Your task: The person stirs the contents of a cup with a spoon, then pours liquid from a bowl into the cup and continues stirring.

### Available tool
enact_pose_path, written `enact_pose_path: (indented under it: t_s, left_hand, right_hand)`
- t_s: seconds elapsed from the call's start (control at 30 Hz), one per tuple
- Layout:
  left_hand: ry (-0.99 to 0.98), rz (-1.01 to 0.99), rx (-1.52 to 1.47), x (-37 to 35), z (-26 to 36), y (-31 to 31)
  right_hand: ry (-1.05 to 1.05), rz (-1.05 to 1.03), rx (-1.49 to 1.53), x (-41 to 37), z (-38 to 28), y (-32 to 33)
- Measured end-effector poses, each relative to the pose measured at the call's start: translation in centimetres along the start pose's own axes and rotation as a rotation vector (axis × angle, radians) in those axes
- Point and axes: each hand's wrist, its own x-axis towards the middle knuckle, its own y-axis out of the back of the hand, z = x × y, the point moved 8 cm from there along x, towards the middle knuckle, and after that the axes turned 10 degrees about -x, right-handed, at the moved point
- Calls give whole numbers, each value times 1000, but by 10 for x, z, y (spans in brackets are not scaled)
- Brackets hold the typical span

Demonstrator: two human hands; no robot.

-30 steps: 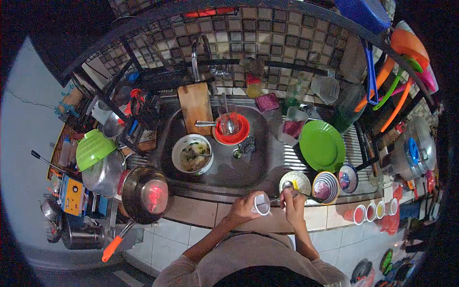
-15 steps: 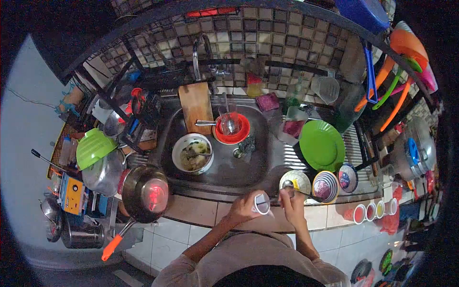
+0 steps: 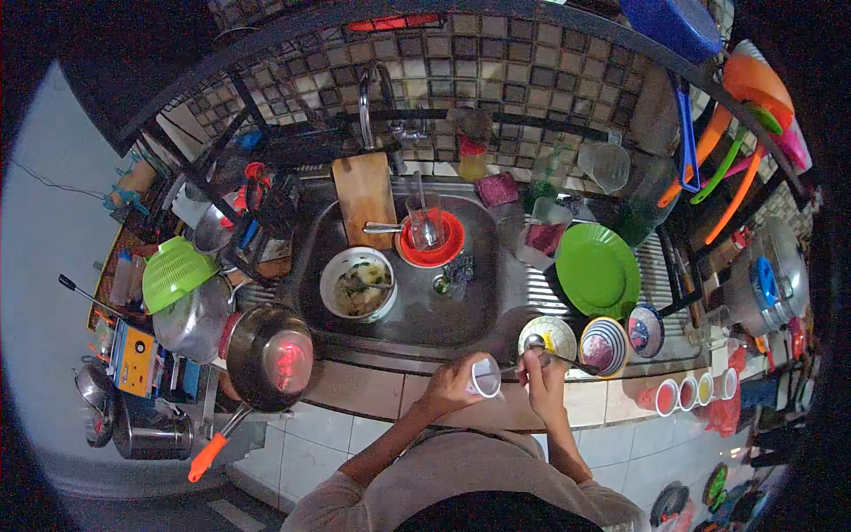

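**Cup and spoon held at the front edge of a crowded sink**

The person stands at a tiled tabletop, both hands raised over its front edge. The left hand has its grip wrapped around a small white cup, which is tipped with its open mouth facing the camera. The right hand is just beside it, fingers pinched together on a metal spoon. The spoon's bowl shows above the knuckles, and its handle seems to run toward the cup, though that part is too small to read surely.

Just behind the right hand, on the ribbed steel drainboard, sit a pale patterned dish, a striped bowl and a small blue bowl, with a green plate farther back.

The steel sink lies left of these. It holds a white bowl with food remains and a red plate carrying a glass. A wooden cutting board leans at its back edge, below the tap.

To the left, a dark pan with an orange handle rests near a green colander. A row of small cups stands along the tabletop on the right.

The wall behind is mosaic tile, and coloured utensils hang at the upper right. The room is dim.
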Motion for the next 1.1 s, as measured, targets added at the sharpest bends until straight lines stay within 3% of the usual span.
enact_pose_path:
  t_s: [0.07, 0.3, 0.4, 0.47, 0.5, 0.57, 0.6, 0.7, 0.77, 0.8, 0.87, 1.1]
  left_hand:
    - [-34, 33, 29, -2, 0, -1]
    - [-18, 33, -40, -1, -2, 2]
    - [-10, 36, -18, -3, -9, 9]
    - [-348, 225, 73, -14, 0, 28]
    - [-407, 213, 11, -18, -17, 25]
    - [125, 62, -522, -19, -99, 4]
    - [125, 61, -521, -17, -97, 8]
    - [104, 34, -483, 11, -55, 37]
    - [-317, 23, 69, 26, 18, 60]
    - [-318, 25, 71, 29, 26, 64]
    - [-545, 125, 257, 24, 54, 71]
    - [-585, 125, 394, 18, 50, 69]
  right_hand:
    - [47, 4, -130, 0, -2, 1]
    - [83, -26, -142, 1, -8, 2]
    - [-8, 11, 116, -1, 4, 4]
    - [81, 46, 161, -2, -6, 10]
    - [74, 46, 161, -2, -9, 12]
    - [266, 27, -2, -2, -36, 13]
    - [344, 18, -80, -2, -43, 12]
    - [369, 10, -142, 3, -58, 8]
    - [284, 15, -27, 8, -41, 6]
    - [195, 17, 87, 12, -30, 5]
    - [143, 40, 182, 13, -27, 3]
    - [-81, 146, 444, 11, -10, -7]
